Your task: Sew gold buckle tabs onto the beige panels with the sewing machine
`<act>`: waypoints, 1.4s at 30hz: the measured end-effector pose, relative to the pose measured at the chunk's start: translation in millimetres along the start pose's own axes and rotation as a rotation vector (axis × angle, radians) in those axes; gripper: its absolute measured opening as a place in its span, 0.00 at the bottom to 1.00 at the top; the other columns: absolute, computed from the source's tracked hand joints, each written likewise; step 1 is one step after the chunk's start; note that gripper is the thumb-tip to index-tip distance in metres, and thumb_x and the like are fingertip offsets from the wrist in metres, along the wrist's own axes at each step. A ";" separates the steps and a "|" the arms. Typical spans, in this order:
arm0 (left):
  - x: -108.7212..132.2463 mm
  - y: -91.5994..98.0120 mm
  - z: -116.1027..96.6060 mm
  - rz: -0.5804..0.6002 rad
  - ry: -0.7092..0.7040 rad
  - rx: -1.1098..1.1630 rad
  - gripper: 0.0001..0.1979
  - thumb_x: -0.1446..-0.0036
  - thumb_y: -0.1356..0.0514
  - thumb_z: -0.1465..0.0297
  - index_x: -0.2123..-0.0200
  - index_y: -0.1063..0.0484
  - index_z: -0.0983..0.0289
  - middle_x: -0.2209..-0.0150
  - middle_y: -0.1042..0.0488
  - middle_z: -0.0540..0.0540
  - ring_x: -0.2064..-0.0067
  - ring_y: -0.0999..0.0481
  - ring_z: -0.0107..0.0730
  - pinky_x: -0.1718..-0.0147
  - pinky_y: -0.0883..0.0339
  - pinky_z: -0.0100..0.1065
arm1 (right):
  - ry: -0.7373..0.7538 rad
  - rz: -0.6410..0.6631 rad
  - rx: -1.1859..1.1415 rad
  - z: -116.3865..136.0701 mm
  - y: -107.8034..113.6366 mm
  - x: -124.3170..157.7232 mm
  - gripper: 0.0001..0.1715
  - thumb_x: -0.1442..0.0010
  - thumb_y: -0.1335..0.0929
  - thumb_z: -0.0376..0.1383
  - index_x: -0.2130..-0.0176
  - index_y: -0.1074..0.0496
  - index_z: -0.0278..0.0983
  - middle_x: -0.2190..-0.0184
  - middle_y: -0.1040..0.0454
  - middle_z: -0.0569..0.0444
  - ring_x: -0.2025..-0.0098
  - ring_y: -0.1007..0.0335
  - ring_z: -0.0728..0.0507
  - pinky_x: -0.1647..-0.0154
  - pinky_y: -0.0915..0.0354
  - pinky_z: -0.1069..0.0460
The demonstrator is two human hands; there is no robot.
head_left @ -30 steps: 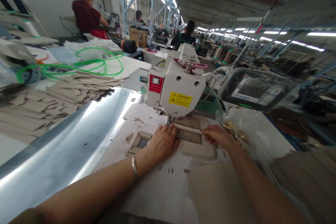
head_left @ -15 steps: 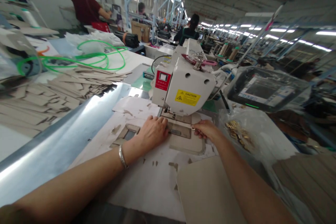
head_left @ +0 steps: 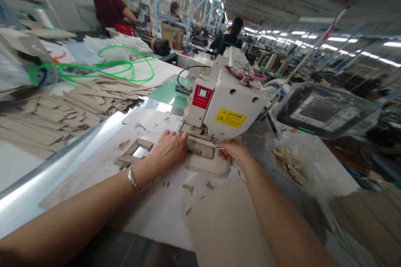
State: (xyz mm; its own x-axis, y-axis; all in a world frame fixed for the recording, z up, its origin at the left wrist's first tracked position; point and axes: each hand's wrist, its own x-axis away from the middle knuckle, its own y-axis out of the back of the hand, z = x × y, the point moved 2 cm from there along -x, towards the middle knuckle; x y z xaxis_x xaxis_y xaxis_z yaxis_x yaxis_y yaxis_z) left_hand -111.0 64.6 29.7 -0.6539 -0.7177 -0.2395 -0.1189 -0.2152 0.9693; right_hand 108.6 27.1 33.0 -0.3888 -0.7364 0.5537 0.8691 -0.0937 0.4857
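Note:
A beige panel [head_left: 205, 167] with a rectangular recess lies on a white sheet [head_left: 150, 212] under the head of a sewing machine [head_left: 219, 96]. Inside the recess is a small grey strip [head_left: 194, 151]. My left hand [head_left: 169, 150], with a bangle at the wrist, rests on the panel's left end, fingers bent and tips hidden. At the right end, beside the needle area, my right hand [head_left: 232, 150] pinches a thin brass-coloured metal piece [head_left: 220, 148]; its full shape is hidden. Left of my left hand, a beige frame-shaped cutout [head_left: 127, 159] surrounds a shiny opening.
Cut beige pieces [head_left: 84, 112] are heaped at left, near green tubing [head_left: 125, 77]. A clear bag of brass fittings [head_left: 288, 162] lies at right, below a plastic-wrapped control screen [head_left: 326, 108]. A larger beige panel [head_left: 228, 225] lies in front. Other people work behind.
The white sheet and beige panel have shifted left relative to the machine head, and both my hands have moved with them. My right hand still pinches the thin metal piece.

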 end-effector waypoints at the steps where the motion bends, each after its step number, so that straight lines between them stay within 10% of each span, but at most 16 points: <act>1: -0.6 -0.2 1.0 0.002 -0.001 0.001 0.08 0.37 0.51 0.72 0.64 0.33 0.66 0.67 0.24 0.58 0.66 0.25 0.44 0.66 0.45 0.41 | -0.007 -0.004 -0.002 1.1 -0.1 -3.0 0.08 0.40 0.33 0.30 0.72 0.32 0.32 0.88 0.31 0.58 0.89 0.39 0.54 0.89 0.50 0.60; 29: -5.7 3.9 -89.5 0.097 -0.203 0.131 0.12 0.36 0.50 0.73 0.58 0.28 0.69 0.59 0.29 0.63 0.58 0.28 0.46 0.60 0.38 0.44 | -0.114 -0.044 -0.074 -66.9 100.6 -3.1 0.08 0.39 0.33 0.31 0.71 0.33 0.33 0.82 0.28 0.56 0.84 0.34 0.53 0.83 0.41 0.60; 42: 8.1 9.6 -114.0 0.098 -0.320 0.255 0.09 0.38 0.47 0.73 0.59 0.29 0.68 0.61 0.28 0.61 0.59 0.26 0.44 0.60 0.35 0.43 | -0.046 -0.074 -0.147 -68.5 103.5 18.1 0.08 0.38 0.34 0.30 0.70 0.31 0.32 0.78 0.25 0.55 0.81 0.32 0.54 0.80 0.38 0.59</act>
State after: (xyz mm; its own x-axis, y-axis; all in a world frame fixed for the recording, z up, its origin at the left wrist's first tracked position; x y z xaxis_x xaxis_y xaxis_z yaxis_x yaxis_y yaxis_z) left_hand -32.3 -18.7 30.7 -0.8657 -0.4758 -0.1557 -0.2000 0.0436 0.9788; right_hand 212.4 -41.8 47.0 -0.4636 -0.6928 0.5523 0.8719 -0.2459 0.4235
